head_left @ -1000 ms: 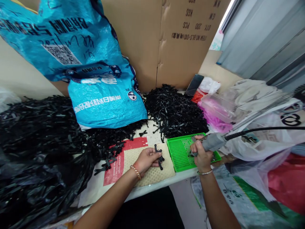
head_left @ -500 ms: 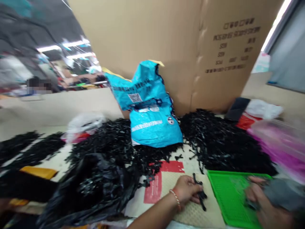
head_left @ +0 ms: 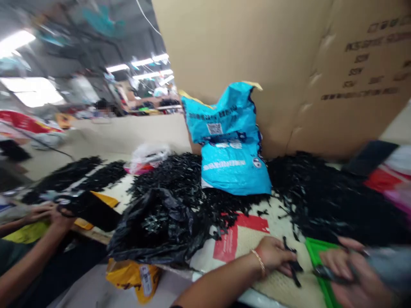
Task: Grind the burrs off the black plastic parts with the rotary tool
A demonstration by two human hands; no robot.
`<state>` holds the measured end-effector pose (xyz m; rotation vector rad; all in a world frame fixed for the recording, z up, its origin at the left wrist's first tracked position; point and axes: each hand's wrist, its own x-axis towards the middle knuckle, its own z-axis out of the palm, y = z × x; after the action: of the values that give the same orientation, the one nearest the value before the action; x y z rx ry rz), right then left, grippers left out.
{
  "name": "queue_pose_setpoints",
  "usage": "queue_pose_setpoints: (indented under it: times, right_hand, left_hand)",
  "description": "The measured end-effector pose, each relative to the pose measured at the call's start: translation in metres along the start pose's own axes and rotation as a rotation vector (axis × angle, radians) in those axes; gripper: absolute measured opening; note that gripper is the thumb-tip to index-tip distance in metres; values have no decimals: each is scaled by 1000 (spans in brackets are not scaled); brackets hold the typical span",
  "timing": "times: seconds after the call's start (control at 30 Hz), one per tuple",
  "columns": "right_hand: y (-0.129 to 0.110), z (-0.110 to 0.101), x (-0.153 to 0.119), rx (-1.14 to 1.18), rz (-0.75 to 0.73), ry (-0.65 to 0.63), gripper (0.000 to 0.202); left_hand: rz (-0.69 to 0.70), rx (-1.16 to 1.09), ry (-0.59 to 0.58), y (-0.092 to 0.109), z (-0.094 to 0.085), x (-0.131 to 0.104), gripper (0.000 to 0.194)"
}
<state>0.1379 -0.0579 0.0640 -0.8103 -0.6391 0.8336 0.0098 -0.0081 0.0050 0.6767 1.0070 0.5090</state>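
Note:
My left hand (head_left: 274,256), with a twisted bracelet at its wrist, pinches small black plastic strips (head_left: 293,262) with knobbed ends. It is over a beige textured board (head_left: 279,284). To its right, my right hand (head_left: 349,267) is closed around a dark tool (head_left: 334,273) whose narrow end points left; motion blur hides its kind. A blurred grey shape (head_left: 388,265) covers part of that hand. Beneath it lies a green plastic tray (head_left: 326,293), mostly hidden by the hand.
Black strips lie in a right heap (head_left: 340,201) and a left heap (head_left: 167,175). Between them stands a blue bag (head_left: 236,171) against a large cardboard box (head_left: 244,51). A black plastic bag (head_left: 138,241) sits at left. A co-worker's hands (head_left: 62,216) hold a black object.
The view has swung left, bringing the co-worker's arms into sight. My right hand has come closer to my left hand, and its dark tool now shows. My left hand keeps its hold.

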Motion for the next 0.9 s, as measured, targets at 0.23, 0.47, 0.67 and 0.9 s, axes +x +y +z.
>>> queue_pose_setpoints:
  times: [0.23, 0.47, 0.67, 0.9]
  right_hand:
    - [-7, 25, -6, -28, 19, 23, 32]
    - [1, 19, -13, -55, -43, -41, 25]
    - [8, 20, -16, -91, -25, -77, 25]
    - [10, 18, -20, -75, -25, -100, 24]
  left_hand:
    - [28, 90, -42, 7, -5, -16, 26]
    - [48, 107, -55, 4, -6, -18, 32]
    - [44, 101, -53, 4, -6, -18, 28]
    - [44, 112, -57, 5, -7, -19, 30]
